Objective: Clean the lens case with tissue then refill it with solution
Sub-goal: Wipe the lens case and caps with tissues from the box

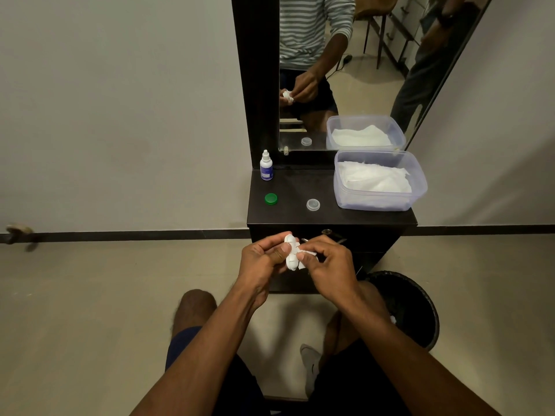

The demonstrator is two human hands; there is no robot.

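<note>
Both hands hold the work between them, just near of the desk's front edge. Left hand point(264, 259) has its grip curled round the white lens case point(290, 253), thumb laid across it and fingers behind. Right hand point(326, 265) pinches a scrap of tissue point(306, 254) against the case's right side, thumb and forefinger closed on it. Case and tissue are both white and bunched together, so where one ends and the other begins is hard to tell.

On the dark desk point(300, 211), far of the hands: a green cap point(271, 199) at the left, a clear cap point(313, 204) nearer the middle, well apart from each other. A solution bottle point(266, 166) stands upright at the far left corner, capped, beside the mirror frame. A clear plastic tub point(417, 187) fills the right end, with white tissues point(375, 178) lying in it.

A mirror point(375, 64) stands behind the desk and repeats the tub, the clear cap and the hands. On the floor at the near right a black bin point(420, 307) sits just beside the right forearm, partly hidden by it. The person's knees and a grey shoe point(310, 361) show below the arms.
</note>
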